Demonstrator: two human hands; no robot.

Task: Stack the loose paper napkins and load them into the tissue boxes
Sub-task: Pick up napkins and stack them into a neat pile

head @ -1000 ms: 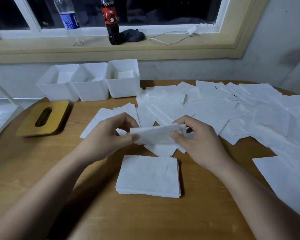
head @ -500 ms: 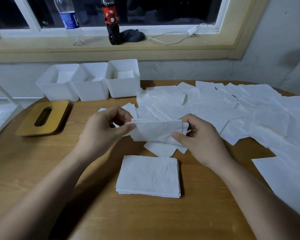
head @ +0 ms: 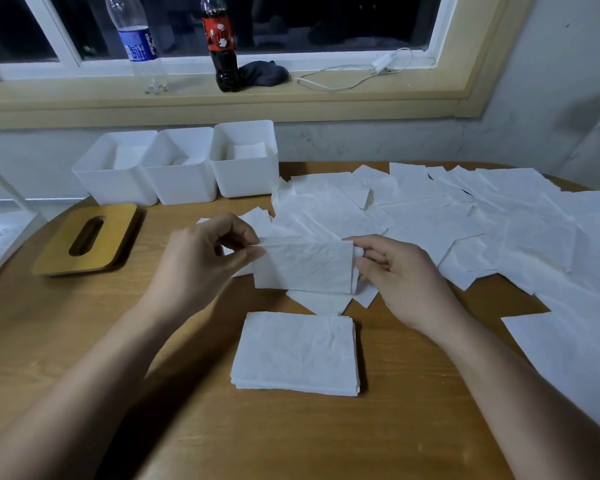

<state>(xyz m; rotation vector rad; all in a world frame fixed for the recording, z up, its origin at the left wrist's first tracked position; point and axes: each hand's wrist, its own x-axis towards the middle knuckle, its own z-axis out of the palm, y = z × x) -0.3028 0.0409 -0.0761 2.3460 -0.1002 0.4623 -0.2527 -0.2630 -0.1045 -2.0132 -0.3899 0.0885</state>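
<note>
Centrally, above the tabletop [head: 291, 438], a folded napkin [head: 305, 266] is held up between both hands. The left hand [head: 201, 261] has its grip closed on the napkin's left edge, thumb against fingertips. The right hand [head: 402, 278] pinches the right edge, its grip likewise closed on the paper.

Directly below, nearer the person, a squared stack [head: 297, 353] of napkins lies flat on the wood, apart from the hands. Loose napkins [head: 465, 216] overlap in a wide spread across the right and far side of the tabletop.

Three white tissue boxes [head: 182, 185] stand side by side at the far left edge, open-topped, with white paper inside. A wooden lid [head: 84, 240] with an oval slot lies just in front of them. Between the stack and the boxes are the hands and a few loose sheets.

On the windowsill [head: 84, 105] behind are a clear bottle [head: 137, 43], a cola bottle [head: 222, 43], a dark cloth [head: 264, 72] and a white cable [head: 347, 76].
</note>
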